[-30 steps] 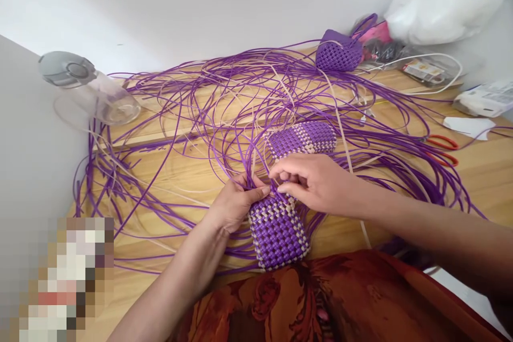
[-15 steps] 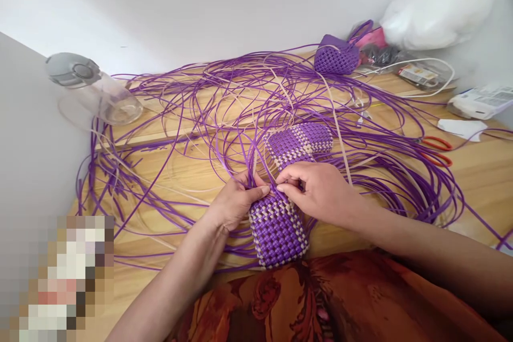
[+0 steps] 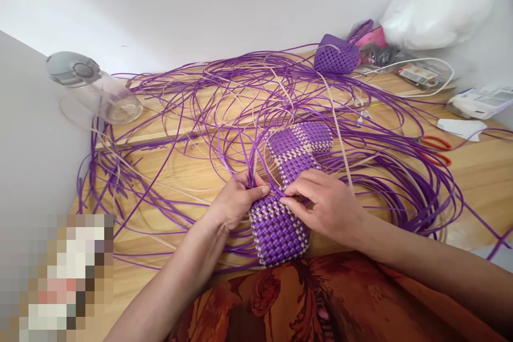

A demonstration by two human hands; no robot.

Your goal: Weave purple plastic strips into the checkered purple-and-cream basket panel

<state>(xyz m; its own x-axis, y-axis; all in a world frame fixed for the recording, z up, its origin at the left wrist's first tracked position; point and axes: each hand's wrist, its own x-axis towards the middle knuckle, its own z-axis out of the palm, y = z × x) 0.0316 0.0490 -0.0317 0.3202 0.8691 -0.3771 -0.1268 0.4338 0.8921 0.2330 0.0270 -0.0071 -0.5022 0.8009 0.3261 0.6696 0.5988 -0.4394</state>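
Observation:
A woven strip of purple and beige plastic cord lies at the table's front edge and bends away to the back right. My left hand is closed at the weave's left edge, its thumb pressed down, with several upright purple strands pinched in it. On the other side, my right hand pinches a purple strand between thumb and forefinger, just above the checkered part. The fingertips of both hands are close together over the weave. My right hand hides part of the weave's middle.
Loose purple strands spread over the wooden table on all sides. Red-handled scissors lie at right. A clear bottle with a grey lid is at left. A small purple woven basket stands at the back.
My right hand has moved slightly down and right, drawing the pinched strand toward the weave's right edge. My left hand has stayed in place.

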